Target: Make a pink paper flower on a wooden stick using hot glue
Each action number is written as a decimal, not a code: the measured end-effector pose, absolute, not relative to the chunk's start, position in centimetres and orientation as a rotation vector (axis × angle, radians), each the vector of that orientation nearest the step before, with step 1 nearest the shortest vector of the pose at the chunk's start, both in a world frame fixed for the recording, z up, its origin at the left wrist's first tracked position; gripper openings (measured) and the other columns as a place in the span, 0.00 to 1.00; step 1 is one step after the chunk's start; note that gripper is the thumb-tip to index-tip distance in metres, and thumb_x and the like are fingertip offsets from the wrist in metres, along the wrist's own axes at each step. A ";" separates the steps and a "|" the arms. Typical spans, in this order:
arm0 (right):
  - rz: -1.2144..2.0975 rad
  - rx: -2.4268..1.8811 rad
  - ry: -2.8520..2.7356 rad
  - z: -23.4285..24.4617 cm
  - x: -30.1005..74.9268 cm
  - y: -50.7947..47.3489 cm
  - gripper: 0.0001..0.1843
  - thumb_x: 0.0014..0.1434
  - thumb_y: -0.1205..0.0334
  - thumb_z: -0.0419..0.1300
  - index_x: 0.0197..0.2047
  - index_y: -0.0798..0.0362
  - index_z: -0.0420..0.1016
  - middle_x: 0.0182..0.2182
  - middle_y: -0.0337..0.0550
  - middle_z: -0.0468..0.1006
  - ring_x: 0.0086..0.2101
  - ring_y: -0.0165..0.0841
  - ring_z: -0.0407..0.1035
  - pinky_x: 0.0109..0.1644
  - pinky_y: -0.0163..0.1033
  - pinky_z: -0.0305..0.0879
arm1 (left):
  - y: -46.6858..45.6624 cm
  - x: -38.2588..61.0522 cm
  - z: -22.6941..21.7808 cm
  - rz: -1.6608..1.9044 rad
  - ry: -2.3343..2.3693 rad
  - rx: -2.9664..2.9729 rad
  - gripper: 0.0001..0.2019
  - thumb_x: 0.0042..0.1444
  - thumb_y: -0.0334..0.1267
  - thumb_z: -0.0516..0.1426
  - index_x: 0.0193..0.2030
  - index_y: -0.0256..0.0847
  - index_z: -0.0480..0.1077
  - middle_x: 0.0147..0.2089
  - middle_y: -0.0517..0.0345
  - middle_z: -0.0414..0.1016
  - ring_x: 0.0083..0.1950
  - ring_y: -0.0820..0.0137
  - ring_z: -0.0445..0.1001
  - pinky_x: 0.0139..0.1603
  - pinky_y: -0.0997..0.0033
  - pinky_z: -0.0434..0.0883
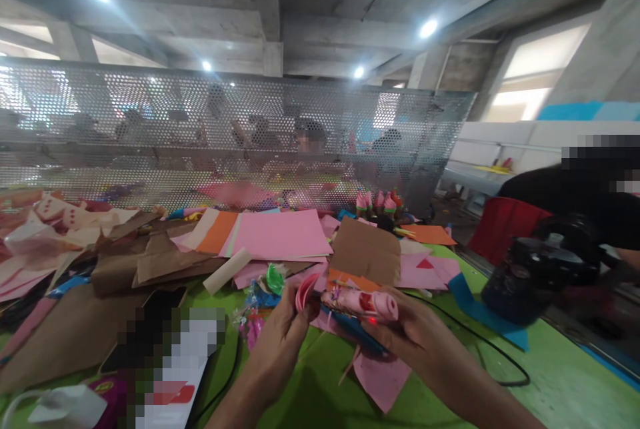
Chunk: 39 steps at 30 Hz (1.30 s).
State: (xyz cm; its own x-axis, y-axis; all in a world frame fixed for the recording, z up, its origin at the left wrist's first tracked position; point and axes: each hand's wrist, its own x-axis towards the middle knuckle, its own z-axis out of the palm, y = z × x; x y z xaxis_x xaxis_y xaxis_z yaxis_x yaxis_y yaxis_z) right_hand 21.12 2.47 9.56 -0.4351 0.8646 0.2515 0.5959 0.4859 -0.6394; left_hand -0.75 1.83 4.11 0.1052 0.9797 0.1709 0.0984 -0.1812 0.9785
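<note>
My left hand [287,329] is closed on a curled strip of pink sheet material [306,292], its loops bent round between thumb and fingers. Wrapped in my right hand [413,329] is a pink glue gun [357,302] with a small red light lit on its side. Its tip points left and comes close to the pink strip; whether they touch I cannot tell. Under the hands lie a blue piece [357,332] and a pink sheet [383,379] on the green table [310,392].
Pink sheets [280,232], a brown sheet [365,249] and a pale roll [227,271] lie beyond my hands. A black cable [500,382] loops at right. A phone [160,309] and white charger [70,409] lie at left. A perforated metal screen [240,129] stands behind. A person in black [550,182] is at right.
</note>
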 end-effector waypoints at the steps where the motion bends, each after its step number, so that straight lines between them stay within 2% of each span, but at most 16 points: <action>1: 0.625 -1.208 -2.177 9.5 21.1 2.5 0.16 0.65 0.48 0.55 0.49 0.49 0.75 0.43 0.46 0.79 0.44 0.42 0.73 0.50 0.44 0.68 | 1.9 -0.7 4.0 1.219 1.126 1.463 0.26 0.63 0.54 0.48 0.61 0.40 0.63 0.66 0.46 0.66 0.65 0.55 0.65 0.66 0.55 0.59; 8: 0.634 -1.201 -2.179 9.3 21.1 2.5 0.16 0.64 0.48 0.57 0.48 0.49 0.74 0.42 0.46 0.79 0.41 0.41 0.72 0.46 0.44 0.69 | 1.9 -0.7 3.9 1.212 1.155 1.487 0.26 0.63 0.53 0.48 0.60 0.39 0.64 0.66 0.46 0.65 0.65 0.55 0.64 0.65 0.57 0.59; 13: 0.611 -1.197 -2.165 9.4 21.0 2.6 0.14 0.66 0.50 0.55 0.48 0.48 0.75 0.42 0.46 0.79 0.42 0.41 0.72 0.48 0.45 0.68 | 1.8 -0.6 4.3 1.198 1.150 1.446 0.30 0.62 0.57 0.48 0.63 0.40 0.62 0.68 0.47 0.63 0.67 0.55 0.62 0.66 0.57 0.58; 16: 0.630 -1.181 -2.161 9.5 20.8 2.5 0.16 0.65 0.50 0.56 0.51 0.48 0.74 0.45 0.47 0.78 0.44 0.42 0.72 0.49 0.45 0.68 | 1.7 -0.6 4.3 1.200 1.166 1.444 0.30 0.61 0.59 0.49 0.62 0.41 0.63 0.69 0.47 0.61 0.68 0.55 0.60 0.67 0.58 0.57; 23: 0.677 -1.191 -2.162 9.9 20.8 2.4 0.18 0.64 0.48 0.57 0.53 0.47 0.74 0.47 0.46 0.78 0.46 0.43 0.72 0.50 0.45 0.68 | 1.8 -0.7 4.0 1.240 1.140 1.465 0.25 0.63 0.51 0.48 0.62 0.40 0.62 0.68 0.47 0.64 0.67 0.57 0.62 0.66 0.58 0.57; 29: 0.635 -1.195 -2.168 9.8 21.0 2.5 0.16 0.65 0.49 0.55 0.49 0.48 0.74 0.44 0.47 0.79 0.44 0.43 0.72 0.49 0.45 0.68 | 1.8 -0.6 4.2 1.241 1.132 1.454 0.27 0.62 0.56 0.49 0.61 0.40 0.63 0.67 0.47 0.65 0.66 0.57 0.64 0.65 0.60 0.59; 35: 0.645 -1.190 -2.184 9.4 21.0 2.6 0.16 0.65 0.49 0.56 0.50 0.48 0.74 0.46 0.46 0.78 0.45 0.42 0.72 0.49 0.44 0.68 | 2.1 -0.7 3.6 1.249 1.105 1.476 0.26 0.63 0.53 0.48 0.61 0.38 0.62 0.65 0.47 0.67 0.64 0.57 0.66 0.65 0.60 0.59; 39: 0.641 -1.179 -2.184 9.5 21.2 2.6 0.16 0.65 0.50 0.56 0.52 0.48 0.74 0.46 0.46 0.78 0.45 0.42 0.72 0.50 0.45 0.67 | 2.0 -0.7 3.9 1.252 1.139 1.447 0.26 0.62 0.53 0.49 0.61 0.40 0.63 0.67 0.47 0.65 0.66 0.56 0.63 0.65 0.59 0.59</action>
State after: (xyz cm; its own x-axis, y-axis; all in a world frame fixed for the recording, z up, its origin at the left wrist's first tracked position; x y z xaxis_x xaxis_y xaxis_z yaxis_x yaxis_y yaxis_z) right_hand 21.15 2.61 9.46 -0.4485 0.8570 0.2540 0.5834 0.4959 -0.6432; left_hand -0.68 2.01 3.87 0.0699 0.9807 0.1828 0.0897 -0.1887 0.9779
